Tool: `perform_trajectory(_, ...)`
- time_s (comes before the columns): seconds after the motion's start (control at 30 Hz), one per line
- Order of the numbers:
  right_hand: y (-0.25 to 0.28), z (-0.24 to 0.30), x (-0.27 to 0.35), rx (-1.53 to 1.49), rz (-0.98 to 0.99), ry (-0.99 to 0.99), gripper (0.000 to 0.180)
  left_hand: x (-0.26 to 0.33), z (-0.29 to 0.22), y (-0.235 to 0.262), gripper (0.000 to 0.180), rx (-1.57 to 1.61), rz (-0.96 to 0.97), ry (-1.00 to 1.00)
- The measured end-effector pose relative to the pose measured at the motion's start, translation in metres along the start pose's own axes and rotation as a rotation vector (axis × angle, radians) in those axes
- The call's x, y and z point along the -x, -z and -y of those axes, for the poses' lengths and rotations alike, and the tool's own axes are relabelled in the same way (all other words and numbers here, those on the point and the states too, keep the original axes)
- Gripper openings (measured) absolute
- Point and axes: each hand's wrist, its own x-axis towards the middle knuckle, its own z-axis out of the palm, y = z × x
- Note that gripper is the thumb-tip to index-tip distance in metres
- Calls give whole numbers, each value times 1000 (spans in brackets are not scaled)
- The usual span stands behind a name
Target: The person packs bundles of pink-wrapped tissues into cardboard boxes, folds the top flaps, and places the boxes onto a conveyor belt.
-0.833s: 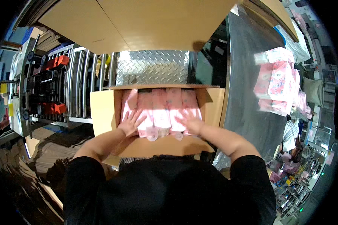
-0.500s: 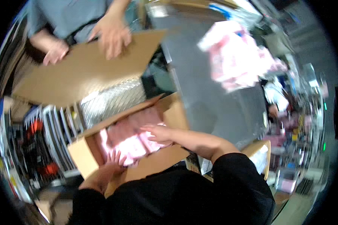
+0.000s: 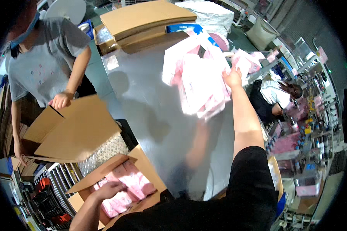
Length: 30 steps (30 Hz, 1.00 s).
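Note:
Over the open cardboard box (image 3: 148,158) at the lower left, my left hand (image 3: 111,189) rests by the pink packets (image 3: 129,177) lying in it, its fingers loosely stretched and holding nothing visible. My right arm reaches far across the grey table. At the right side of a heap of pink and white packets (image 3: 198,77), my right hand (image 3: 233,79) has its thumb and fingers apart. It touches or nearly touches the packets at the heap's edge; exact contact is unclear.
A co-worker at the left handles a partly folded cardboard box (image 3: 77,127). Flat cardboard sheets (image 3: 146,17) are stacked beyond the grey table (image 3: 142,96), beside a blue bin (image 3: 185,28). Another person (image 3: 272,94) sits at the right. A roller conveyor (image 3: 59,181) lies left of the open box.
My right hand has left the box and moved up and right to the heap. My left hand stays over the box. The co-worker's flat cardboard is now partly opened into a box. The view has shifted.

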Motion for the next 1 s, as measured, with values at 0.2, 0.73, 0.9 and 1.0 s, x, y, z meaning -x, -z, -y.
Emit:
perform_trajectory(0.2,-32,1,-31,44,273,-28,79,-93,-157,9,67,-177,-336,-571)
perform_trajectory(0.73,9,38,88,-340,749,183,86,-199,-280,-52,104,-479,-723,-630)
perform_trajectory(0.9,72,42,135,-302,194,354,87,-75,-220,-72,123,-658,-646,-471)
perform_trajectory(1.0,57,-47,67,83,340,-218,110,-68,-256,-98,125,-1145,-447,-262)
